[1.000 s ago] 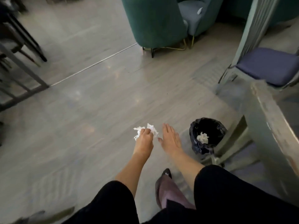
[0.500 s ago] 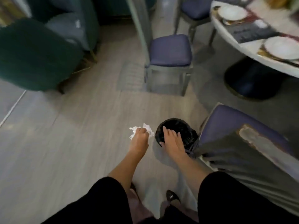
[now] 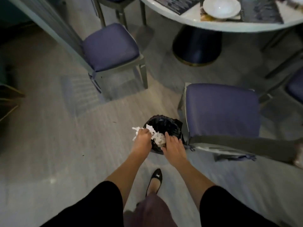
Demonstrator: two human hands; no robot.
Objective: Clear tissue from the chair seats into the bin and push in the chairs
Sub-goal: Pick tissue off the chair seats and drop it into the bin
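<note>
My left hand point(image 3: 142, 140) is shut on a crumpled white tissue point(image 3: 137, 129) at the left rim of a small bin with a black liner point(image 3: 165, 124). More white tissue point(image 3: 159, 138) lies inside the bin. My right hand point(image 3: 174, 146) is over the bin's near right edge, fingers spread and holding nothing. A grey chair with a purple seat point(image 3: 221, 110) stands right beside the bin, its seat bare. A second purple-seated chair point(image 3: 110, 46) stands further back on the left, also bare.
A round white table point(image 3: 190, 20) on a dark pedestal point(image 3: 196, 45) carries a white plate point(image 3: 221, 7) and dark mats at the top right. Another chair stands behind at the top, and a further purple seat point(image 3: 295, 86) at the right edge. My shoe point(image 3: 155, 178) is below the bin.
The view has swung round toward the table. Both hands have come over the bin; the left hand still grips the tissue, now at the bin's rim.
</note>
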